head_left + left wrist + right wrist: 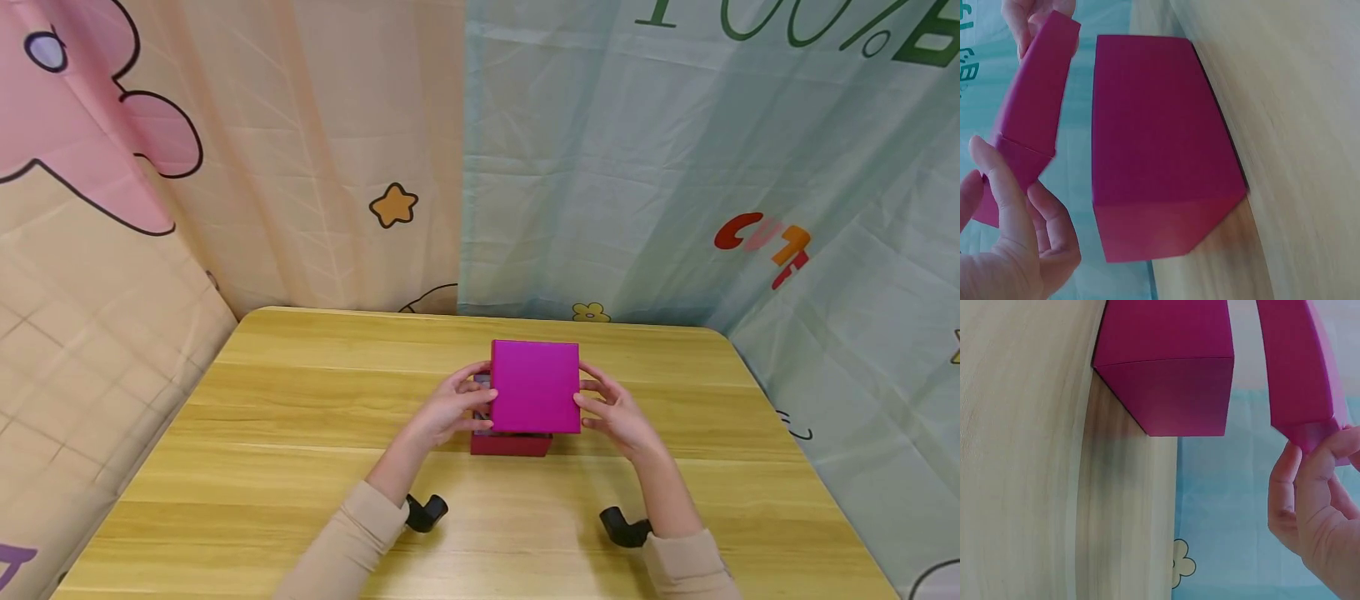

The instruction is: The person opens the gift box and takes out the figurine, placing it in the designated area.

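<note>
A magenta box lid (536, 387) is held level above a box base of the same colour (512, 445). My left hand (455, 407) grips the lid's left side and my right hand (611, 410) its right side. In the left wrist view, a clear gap separates the lid (1038, 87) from the base (1160, 125), which stands on the table. The right wrist view shows the same gap between lid (1300, 362) and base (1169, 394). Some of the base's contents peek out left of the lid, too small to identify; the lid hides the rest.
The wooden table (300, 467) carries the box near its middle. Printed curtains (585, 167) hang behind the table's far edge and along both sides. A black wrist mount (427, 513) sits on the left wrist, another (625, 528) on the right.
</note>
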`<action>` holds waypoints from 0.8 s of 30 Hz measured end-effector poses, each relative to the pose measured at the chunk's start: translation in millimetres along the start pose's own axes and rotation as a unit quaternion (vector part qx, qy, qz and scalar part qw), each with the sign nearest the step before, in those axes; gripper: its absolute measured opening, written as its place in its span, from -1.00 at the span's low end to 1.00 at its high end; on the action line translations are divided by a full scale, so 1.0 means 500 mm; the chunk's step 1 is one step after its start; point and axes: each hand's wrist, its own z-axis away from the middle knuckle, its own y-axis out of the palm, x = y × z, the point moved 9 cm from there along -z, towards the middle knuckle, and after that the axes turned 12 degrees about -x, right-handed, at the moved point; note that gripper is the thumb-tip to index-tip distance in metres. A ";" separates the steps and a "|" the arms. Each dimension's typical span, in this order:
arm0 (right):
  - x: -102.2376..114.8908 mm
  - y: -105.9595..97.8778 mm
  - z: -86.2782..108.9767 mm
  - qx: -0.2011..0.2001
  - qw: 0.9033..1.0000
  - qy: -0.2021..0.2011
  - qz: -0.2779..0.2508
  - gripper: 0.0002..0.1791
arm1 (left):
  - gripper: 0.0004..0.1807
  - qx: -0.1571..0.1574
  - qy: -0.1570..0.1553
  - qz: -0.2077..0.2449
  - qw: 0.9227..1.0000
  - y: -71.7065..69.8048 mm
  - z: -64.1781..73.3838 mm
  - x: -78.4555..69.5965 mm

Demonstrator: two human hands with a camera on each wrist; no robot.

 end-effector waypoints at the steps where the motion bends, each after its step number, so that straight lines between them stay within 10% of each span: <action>1: 0.003 -0.002 0.002 -0.004 1.000 -0.002 -0.007 -0.29 | -0.39 0.001 0.002 0.008 1.000 0.005 0.002 -0.002; 13: 0.017 -0.034 0.022 -0.054 0.984 0.013 -0.166 -0.78 | -0.59 -0.021 0.026 0.076 0.997 0.044 0.007 -0.017; 24: 0.022 -0.053 0.031 -0.072 0.968 -0.007 -0.240 -0.70 | -0.72 -0.085 0.108 0.089 0.987 0.065 0.003 -0.020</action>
